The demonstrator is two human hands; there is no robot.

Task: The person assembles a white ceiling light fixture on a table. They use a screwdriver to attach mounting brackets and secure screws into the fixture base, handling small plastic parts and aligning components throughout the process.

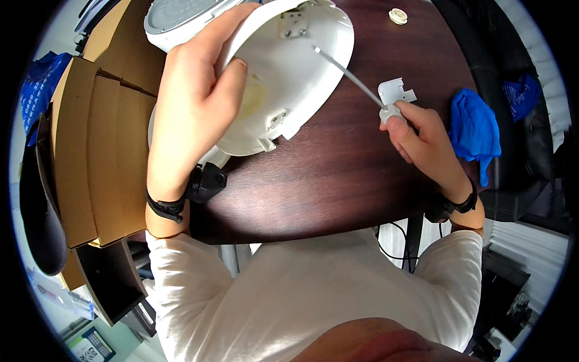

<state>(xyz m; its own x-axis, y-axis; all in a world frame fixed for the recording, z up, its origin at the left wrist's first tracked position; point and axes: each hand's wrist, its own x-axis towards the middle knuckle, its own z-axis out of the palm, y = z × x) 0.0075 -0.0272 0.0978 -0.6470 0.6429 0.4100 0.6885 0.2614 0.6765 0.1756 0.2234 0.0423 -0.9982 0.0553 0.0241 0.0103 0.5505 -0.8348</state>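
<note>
My left hand (202, 99) grips the rim of a white bowl-shaped plastic shell (289, 78), thumb inside and fingers behind the wall. The shell is tilted, its hollow side facing right. Inside it sit small fittings with screws, one near the top (294, 25) and one near the lower rim (277, 118). A yellowish patch marks its inner wall. Closed round the pale handle of a screwdriver (350, 73) is my right hand (422, 136). The screwdriver's shaft points up and left, its tip in front of the shell's upper inside, below the top fitting; contact cannot be made out.
A small white plastic piece (395, 90) lies just beyond my right hand. Farther back is a cream round cap (398, 16). A blue cloth (474, 128) lies at the table's right edge. Behind the shell stands a white grey-topped object (187, 15); cardboard boxes (117, 157) line the left.
</note>
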